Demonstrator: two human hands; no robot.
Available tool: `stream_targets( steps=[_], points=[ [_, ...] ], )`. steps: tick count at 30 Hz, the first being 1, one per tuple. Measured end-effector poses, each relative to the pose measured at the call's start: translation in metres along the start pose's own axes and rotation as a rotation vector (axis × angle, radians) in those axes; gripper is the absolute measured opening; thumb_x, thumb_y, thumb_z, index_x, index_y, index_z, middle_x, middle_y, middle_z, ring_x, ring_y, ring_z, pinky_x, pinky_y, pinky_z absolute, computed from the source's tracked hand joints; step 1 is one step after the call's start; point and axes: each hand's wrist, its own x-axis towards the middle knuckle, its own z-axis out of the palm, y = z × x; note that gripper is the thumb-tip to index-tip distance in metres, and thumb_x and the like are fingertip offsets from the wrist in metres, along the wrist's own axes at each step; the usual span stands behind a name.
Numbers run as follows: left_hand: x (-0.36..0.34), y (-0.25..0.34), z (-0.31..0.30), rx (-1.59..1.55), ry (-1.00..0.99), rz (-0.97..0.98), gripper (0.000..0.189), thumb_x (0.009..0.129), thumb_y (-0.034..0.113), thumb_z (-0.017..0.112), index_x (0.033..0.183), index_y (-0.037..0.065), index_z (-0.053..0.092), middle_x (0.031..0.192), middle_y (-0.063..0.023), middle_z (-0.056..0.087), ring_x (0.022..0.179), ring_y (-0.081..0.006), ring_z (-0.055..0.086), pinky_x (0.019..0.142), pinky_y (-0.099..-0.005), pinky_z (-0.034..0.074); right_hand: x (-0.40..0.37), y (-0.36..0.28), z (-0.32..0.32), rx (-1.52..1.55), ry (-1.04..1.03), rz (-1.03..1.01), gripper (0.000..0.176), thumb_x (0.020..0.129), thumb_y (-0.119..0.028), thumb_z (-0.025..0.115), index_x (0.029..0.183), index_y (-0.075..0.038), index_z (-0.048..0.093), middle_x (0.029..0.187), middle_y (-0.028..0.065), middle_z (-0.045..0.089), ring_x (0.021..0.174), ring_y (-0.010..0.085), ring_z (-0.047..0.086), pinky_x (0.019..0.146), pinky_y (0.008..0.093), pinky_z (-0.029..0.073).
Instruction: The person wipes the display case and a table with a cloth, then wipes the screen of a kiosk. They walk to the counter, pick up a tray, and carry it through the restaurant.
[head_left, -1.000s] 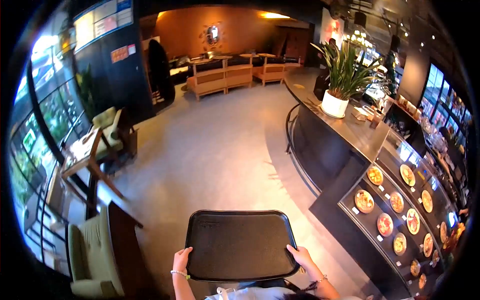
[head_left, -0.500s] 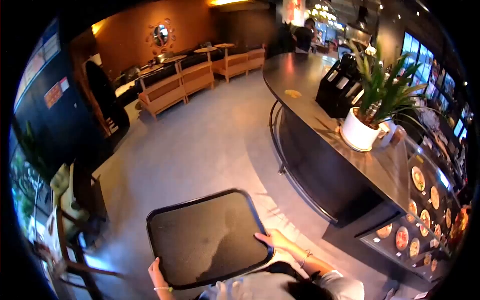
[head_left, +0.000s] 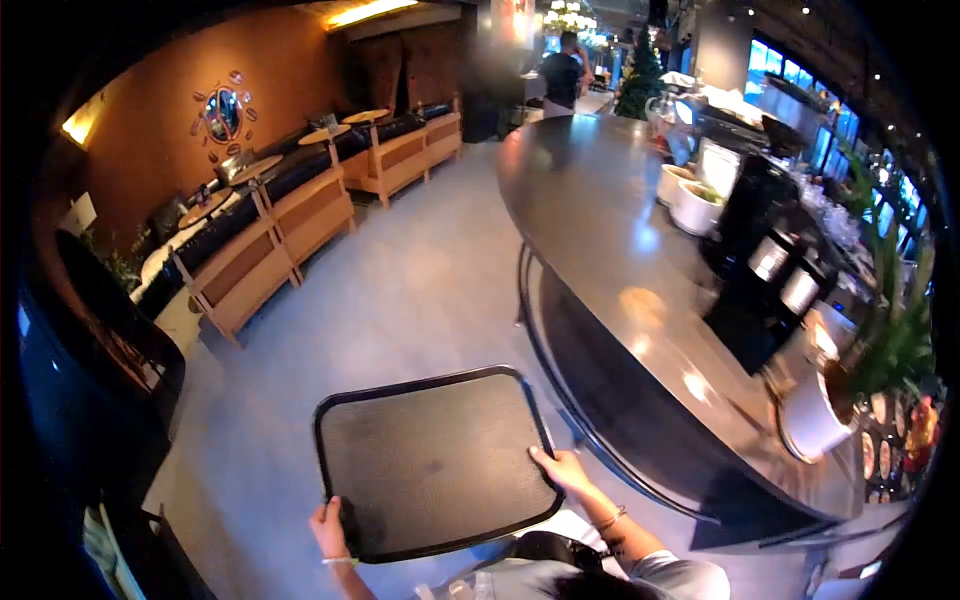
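Observation:
A black rectangular tray (head_left: 435, 460) with rounded corners and a raised rim is held out in front of my body, its surface bare. My left hand (head_left: 328, 528) grips its lower left edge. On the right rim, my right hand (head_left: 562, 470) is closed with the thumb over the edge and the other fingers hidden underneath. Both wrists wear bracelets.
A curved dark counter (head_left: 600, 230) with a foot rail stands on the right, bearing a potted plant (head_left: 815, 415), white pots (head_left: 697, 207) and a black holder (head_left: 765, 290). Wooden benches (head_left: 315, 215) line the left. A person (head_left: 562, 75) stands beyond the counter.
The view has moved forward and turned; the counter and its plant are nearer, and the benches look larger. The food display has mostly left the view. Both hands still hold the tray.

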Motion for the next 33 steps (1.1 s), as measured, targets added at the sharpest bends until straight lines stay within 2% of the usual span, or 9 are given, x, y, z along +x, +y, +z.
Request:
stream_targets(
  steps=[4,8,11,18,20,22,24,27,33],
  points=[
    [0.157,0.037,0.091,0.430,-0.060,0.091,0.031,0.073,0.018,0.058,0.051,0.003,0.041,0.050,0.0044,0.039,0.051,-0.0068,0.032,0.044,-0.0232,0.027,0.148,-0.111,0.020,0.026,-0.093,-0.179,0.039,0.077,-0.037,0.054,0.085,0.001,0.060,0.071,0.0058,0.060,0.064,0.0128,0.056,0.058,0.0259,0.044],
    [0.305,0.061,0.150,0.214,-0.123,-0.026,0.027,0.073,0.023,0.058,0.065,-0.002,0.054,0.057,0.0003,0.048,0.054,-0.0090,0.039,0.050,-0.0249,0.034,0.259,-0.221,0.052,-0.038,-0.125,-0.079,0.041,0.077,-0.037,0.054,0.082,0.004,0.059,0.069,0.0051,0.058,0.063,0.0104,0.052,0.058,0.0257,0.043],
    [0.411,0.041,0.209,0.130,0.177,-0.068,0.021,0.072,0.019,0.059,0.072,-0.002,0.055,0.062,-0.0003,0.051,0.058,-0.0092,0.042,0.055,-0.0233,0.036,0.391,-0.245,0.085,0.043,-0.136,-0.157,0.046,0.075,-0.043,0.055,0.076,0.003,0.058,0.066,0.0045,0.057,0.062,0.0110,0.051,0.058,0.0269,0.042],
    [0.717,0.024,0.373,0.151,-0.125,0.020,0.014,0.070,0.009,0.056,0.074,-0.005,0.055,0.065,-0.0046,0.055,0.061,-0.0108,0.049,0.058,-0.0248,0.040,0.637,-0.408,0.132,-0.065,0.021,-0.085,0.064,0.067,-0.057,0.054,0.078,0.006,0.058,0.071,0.0133,0.059,0.070,0.0189,0.057,0.064,0.0320,0.043],
    [0.787,0.069,0.432,0.364,-0.188,-0.011,0.018,0.071,0.011,0.054,0.080,-0.005,0.056,0.066,-0.0081,0.058,0.060,-0.0115,0.050,0.057,-0.0281,0.041,0.735,-0.403,0.139,-0.032,0.016,0.045,0.058,0.069,-0.050,0.057,0.082,0.007,0.058,0.075,0.0108,0.059,0.071,0.0150,0.055,0.066,0.0276,0.043],
    [0.861,0.076,0.490,0.433,-0.150,0.134,0.019,0.071,0.013,0.054,0.081,-0.004,0.056,0.062,-0.0067,0.057,0.056,-0.0093,0.048,0.054,-0.0268,0.040,0.746,-0.516,0.127,-0.090,0.129,0.129,0.055,0.073,-0.044,0.056,0.086,0.010,0.055,0.076,0.0116,0.059,0.074,0.0169,0.055,0.068,0.0266,0.043],
    [0.926,0.107,0.559,0.405,-0.310,-0.041,0.023,0.071,0.017,0.056,0.084,-0.002,0.057,0.064,-0.0081,0.058,0.057,-0.0095,0.050,0.055,-0.0269,0.041,0.826,-0.524,0.117,-0.120,0.241,0.090,0.053,0.074,-0.043,0.055,0.085,0.009,0.055,0.074,0.0118,0.059,0.069,0.0169,0.056,0.064,0.0264,0.044],
    [1.041,0.139,0.720,0.580,-0.495,0.180,0.030,0.073,0.023,0.052,0.094,0.001,0.053,0.080,-0.0199,0.057,0.079,-0.0323,0.055,0.066,-0.0344,0.042,0.994,-0.571,0.078,0.220,0.225,0.159,0.047,0.075,-0.040,0.056,0.082,0.006,0.057,0.072,0.0084,0.058,0.061,0.0141,0.054,0.057,0.0257,0.043],
    [1.214,0.142,0.929,0.896,-0.335,0.329,0.027,0.074,0.015,0.047,0.099,0.005,0.049,0.086,-0.0218,0.054,0.081,-0.0388,0.051,0.067,-0.0451,0.041,1.252,-0.668,0.032,0.038,0.317,0.084,0.041,0.076,-0.034,0.057,0.085,0.006,0.058,0.071,0.0050,0.057,0.066,0.0130,0.053,0.061,0.0260,0.042]
  ],
)
